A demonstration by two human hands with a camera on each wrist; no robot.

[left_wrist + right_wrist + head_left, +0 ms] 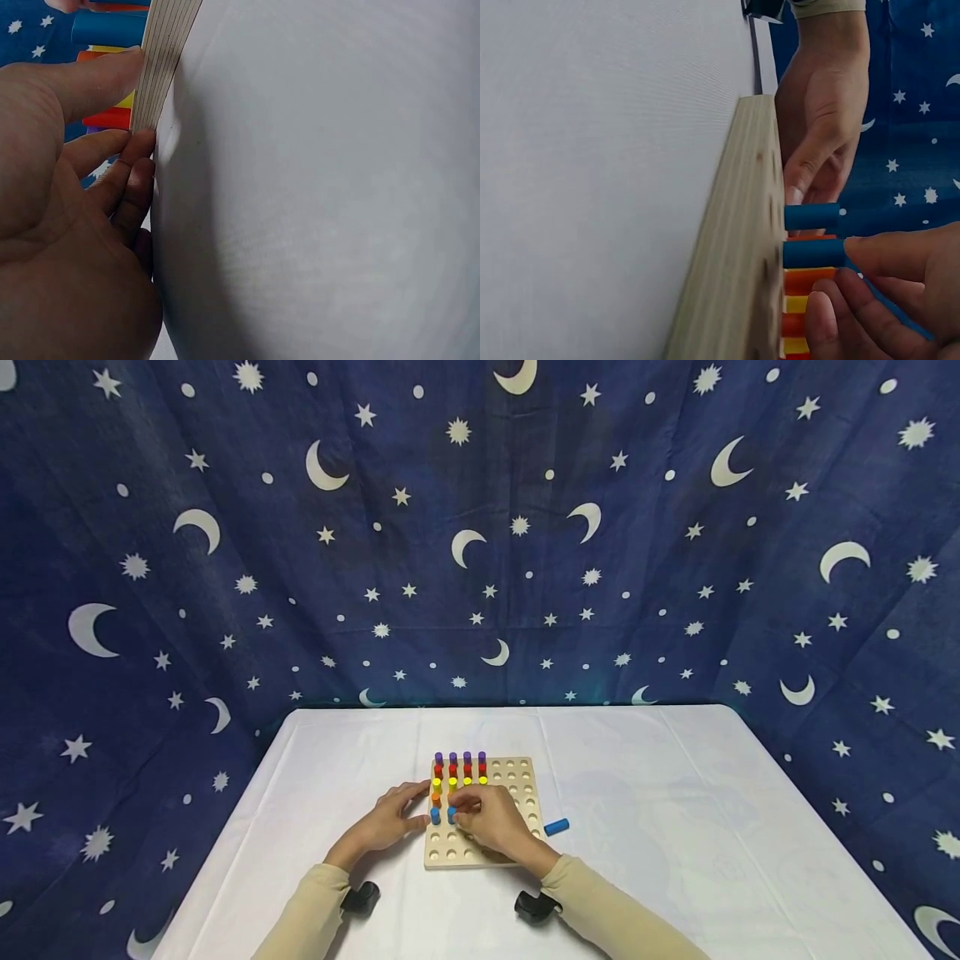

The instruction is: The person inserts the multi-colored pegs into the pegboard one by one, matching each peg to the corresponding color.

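Note:
A wooden pegboard (480, 860) lies on the table with rows of purple, red, yellow, orange and blue pegs standing in its holes. My right hand (491, 818) is over the board, its thumb and fingers at the outer end of the second blue peg (814, 253). That peg stands in the board beside the first blue peg (435, 817). Along the board's left edge rests my left hand (386, 821), thumb and fingertips touching the wooden side (161, 71). The right hand covers part of the orange row. A loose blue peg (557, 827) lies right of the board.
A white cloth (660, 860) covers the table. Behind it hangs a dark blue curtain (420, 635) with moons and stars. Black wrist devices sit below the left sleeve (307, 902) and right sleeve (615, 906).

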